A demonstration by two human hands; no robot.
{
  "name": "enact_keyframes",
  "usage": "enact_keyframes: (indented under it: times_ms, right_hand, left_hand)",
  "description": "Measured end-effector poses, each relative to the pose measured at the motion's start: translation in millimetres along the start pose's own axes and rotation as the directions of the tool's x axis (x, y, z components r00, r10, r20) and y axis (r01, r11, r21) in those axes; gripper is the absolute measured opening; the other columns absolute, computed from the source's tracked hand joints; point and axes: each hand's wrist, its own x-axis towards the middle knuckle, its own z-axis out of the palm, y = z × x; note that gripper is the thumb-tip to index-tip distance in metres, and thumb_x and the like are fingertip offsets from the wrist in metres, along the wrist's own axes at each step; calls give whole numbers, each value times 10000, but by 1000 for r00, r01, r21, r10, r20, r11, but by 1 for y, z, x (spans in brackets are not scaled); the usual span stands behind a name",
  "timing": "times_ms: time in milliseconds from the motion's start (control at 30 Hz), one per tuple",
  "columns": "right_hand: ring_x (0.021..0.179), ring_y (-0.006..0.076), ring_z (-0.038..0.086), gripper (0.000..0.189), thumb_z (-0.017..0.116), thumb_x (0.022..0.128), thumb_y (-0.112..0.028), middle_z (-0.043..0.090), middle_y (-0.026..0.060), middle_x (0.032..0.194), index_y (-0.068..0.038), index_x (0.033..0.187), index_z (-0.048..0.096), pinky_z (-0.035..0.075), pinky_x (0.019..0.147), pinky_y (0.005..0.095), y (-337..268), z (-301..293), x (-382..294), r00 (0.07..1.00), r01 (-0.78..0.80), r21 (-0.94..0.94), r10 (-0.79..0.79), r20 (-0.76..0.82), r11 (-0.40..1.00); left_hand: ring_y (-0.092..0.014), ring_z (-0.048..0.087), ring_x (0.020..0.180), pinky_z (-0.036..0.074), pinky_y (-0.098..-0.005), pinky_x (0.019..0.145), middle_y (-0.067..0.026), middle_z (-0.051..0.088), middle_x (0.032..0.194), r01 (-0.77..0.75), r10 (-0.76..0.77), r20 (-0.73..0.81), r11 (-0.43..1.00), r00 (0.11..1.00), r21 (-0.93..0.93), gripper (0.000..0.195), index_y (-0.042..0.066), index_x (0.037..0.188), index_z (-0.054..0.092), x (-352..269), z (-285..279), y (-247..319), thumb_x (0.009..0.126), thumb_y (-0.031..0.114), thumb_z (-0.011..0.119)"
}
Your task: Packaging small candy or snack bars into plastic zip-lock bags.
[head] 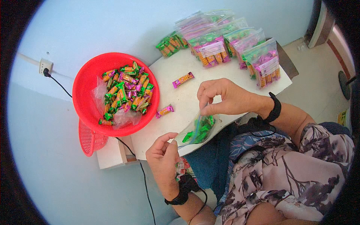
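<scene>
A clear zip-top plastic bag (209, 135) with green-wrapped snacks inside is stretched between my two hands at the table's near edge. My left hand (164, 160) pinches one end of its zip strip between thumb and fingers. At the other end, my right hand (226, 97) grips the top edge the same way. Whether the zip is sealed cannot be told. Just beyond the bag, a purple-wrapped snack (165, 111) lies on the white table (157, 135). A second purple-wrapped snack (183, 80) rests farther back, apart from my right hand.
A red plastic basin (85, 84) holds many green and purple snacks and crumpled clear plastic. Under it is a red basket (89, 137). Filled zip bags (213, 53) stand along the back right; several bear labels. A black cord (144, 174) hangs from a wall socket (45, 66).
</scene>
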Motion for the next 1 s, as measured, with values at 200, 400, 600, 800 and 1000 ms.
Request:
enact_keyframes:
  times_ms: [200, 400, 600, 800, 1000]
  right_hand:
    - [699, 35, 553, 126, 690, 869, -122, 650, -14, 765, 3, 875, 680, 462, 633, 215, 11, 11, -5, 955, -269, 415, 298, -6, 869]
    - [702, 32, 542, 118, 682, 875, -119, 637, -20, 759, -3, 896, 678, 452, 632, 209, 12, 13, -6, 942, -296, 421, 335, -22, 858]
    - [721, 41, 553, 123, 668, 882, -122, 651, -9, 772, 1, 878, 671, 460, 657, 215, 12, 9, -7, 938, -296, 389, 343, -55, 872]
    - [749, 49, 580, 136, 677, 873, -123, 671, 7, 806, 6, 915, 669, 471, 678, 219, 12, 5, -11, 914, -334, 411, 399, -79, 848]
    - [799, 60, 609, 164, 726, 828, -139, 683, 23, 830, -26, 939, 687, 489, 710, 229, 15, 8, -9, 967, -227, 276, 250, -50, 934]
  left_hand:
    - [-79, 499, 592, 370, -235, 528, -5, 575, 699, -108, 110, -6, 985, 994, 136, 200, -16, 1009, 679, 7, -5, -11, 852, 107, 673]
    - [-279, 596, 855, 462, -385, 758, -117, 645, 933, -512, 591, 36, 665, 806, 544, 359, 15, 1016, 671, 12, 24, 1, 713, 159, 800]
    - [-264, 629, 843, 481, -356, 742, -124, 665, 880, -484, 489, 164, 652, 856, 583, 219, 22, 940, 671, 18, 33, -2, 745, 80, 752]
    - [-305, 592, 762, 460, -380, 748, -133, 613, 765, -583, 634, 144, 567, 760, 582, 71, 13, 850, 644, 21, 40, -2, 801, 50, 679]
    - [-351, 569, 770, 442, -461, 892, -151, 592, 763, -586, 598, 207, 554, 774, 591, 61, -2, 816, 622, 20, 40, 0, 829, 57, 636]
